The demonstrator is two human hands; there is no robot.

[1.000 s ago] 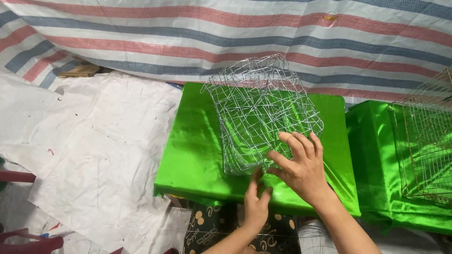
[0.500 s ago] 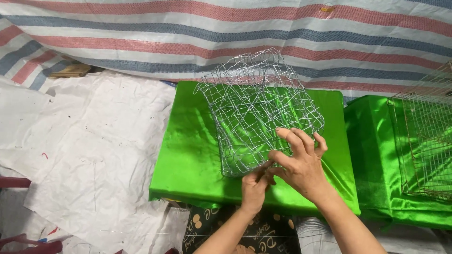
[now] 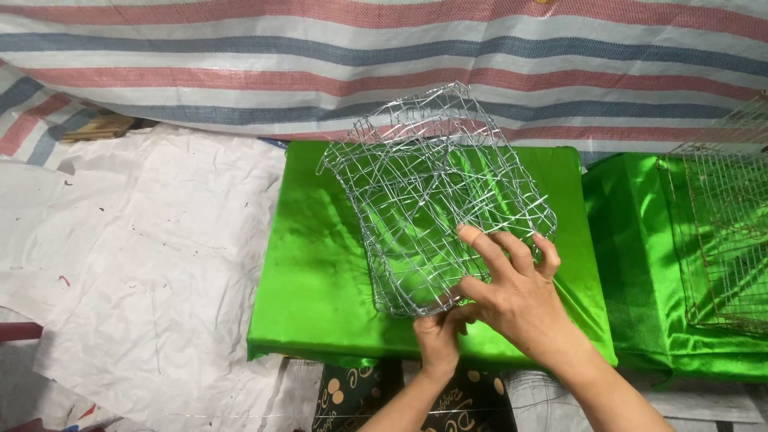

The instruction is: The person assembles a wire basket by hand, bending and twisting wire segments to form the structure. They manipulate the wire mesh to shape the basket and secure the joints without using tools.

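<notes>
From the head camera, a silver wire mesh basket (image 3: pixel 436 200) rests tilted on a low table covered in shiny green cloth (image 3: pixel 320 272), its open weave rising toward the striped tarp (image 3: pixel 384 56) that hangs behind. The right hand (image 3: pixel 512 292) lies spread over the basket's near right corner — fingers fanned and flat on the mesh, thumb tucked toward the lower edge, so it presses on the wire rather than closing round it. The left hand (image 3: pixel 438 334) comes up from below the table's front edge and is bunched at the basket's bottom corner, just under the right thumb; its fingertips seem to pinch the wire there, though the right hand partly hides that contact and the grip cannot be told for sure. To the right, a second green-covered surface (image 3: pixel 640 264) stands just beside the first, and on it lies a flatter wire grid (image 3: pixel 720 232), rustier in tone and well apart from both hands. White woven sheeting (image 3: pixel 144 256), smudged and creased, covers the floor to the left — a piece of wood (image 3: pixel 100 128) sits at its far edge near the tarp.
</notes>
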